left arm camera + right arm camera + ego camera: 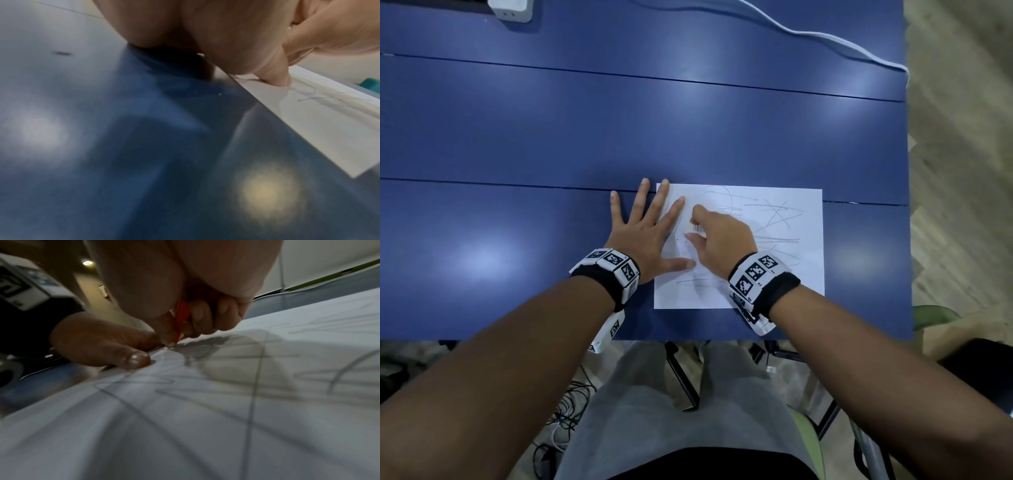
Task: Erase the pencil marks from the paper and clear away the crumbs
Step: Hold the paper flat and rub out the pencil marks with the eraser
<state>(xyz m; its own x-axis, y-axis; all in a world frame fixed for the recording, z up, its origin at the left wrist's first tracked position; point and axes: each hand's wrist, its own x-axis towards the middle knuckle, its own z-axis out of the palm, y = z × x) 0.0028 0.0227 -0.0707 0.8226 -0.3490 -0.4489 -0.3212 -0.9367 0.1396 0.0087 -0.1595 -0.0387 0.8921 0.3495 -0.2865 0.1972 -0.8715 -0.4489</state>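
Observation:
A white paper [791, 270] covered with grey pencil scribbles lies on the blue table [517, 137] near its front edge. My left hand [650, 236] lies flat with the fingers spread. Its index finger and thumb [127, 358] press on the paper's left part, and the other fingers rest on the table. My right hand [717, 234] pinches a small eraser [695, 227], red-sleeved with a white tip [171, 344], and holds the tip down on the paper [205, 418] between the left index finger and thumb. A few tiny dark specks [677, 239] lie next to it.
A white cable [825, 36] snakes across the far right of the table and over its right edge. A white plug block [512, 8] sits at the far left edge. Beyond the table's right side is the floor. Cables and chair legs lie below the front edge.

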